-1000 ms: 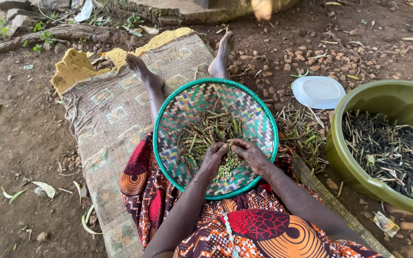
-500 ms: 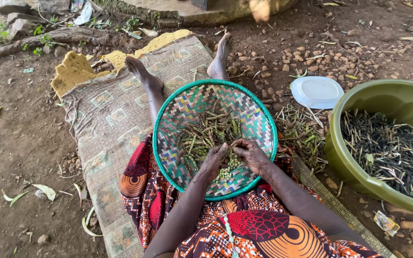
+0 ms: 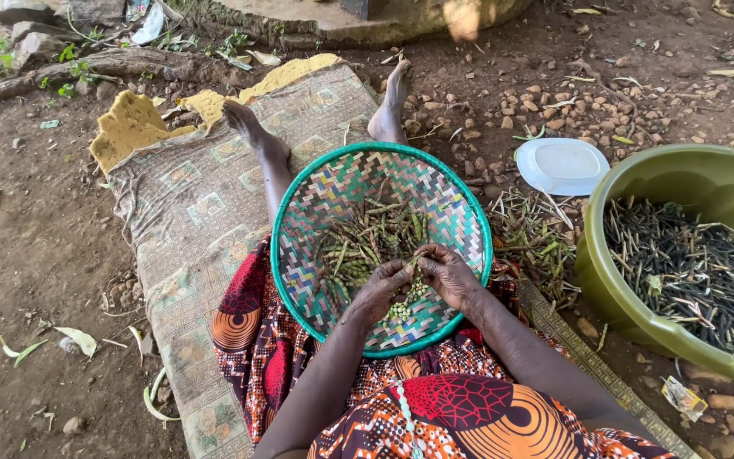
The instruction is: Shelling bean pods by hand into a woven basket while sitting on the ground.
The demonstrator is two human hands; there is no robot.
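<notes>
Resting across the lap is a round, shallow woven basket with a green rim and a multicoloured plaited weave [image 3: 460, 212], taken here as the landmark. Slender green bean pods [image 3: 367, 242] are heaped at its centre, and small pale green shelled beans [image 3: 408, 302] are gathered near its near rim. Just above those beans, the left hand [image 3: 381, 287] and the right hand [image 3: 449, 274] are brought together, fingertips pinched narrowly on a single thin green pod [image 3: 412, 257]. Right of the basket, a loose pile of stringy empty husks [image 3: 537, 242] is seen, then a smooth olive plastic basin [image 3: 639, 280] filled with dark dried pods. Beyond the husks lies a white plastic lid [image 3: 562, 164]. Beneath the basket, a patterned woven mat [image 3: 189, 212] is spread over bare earth.
</notes>
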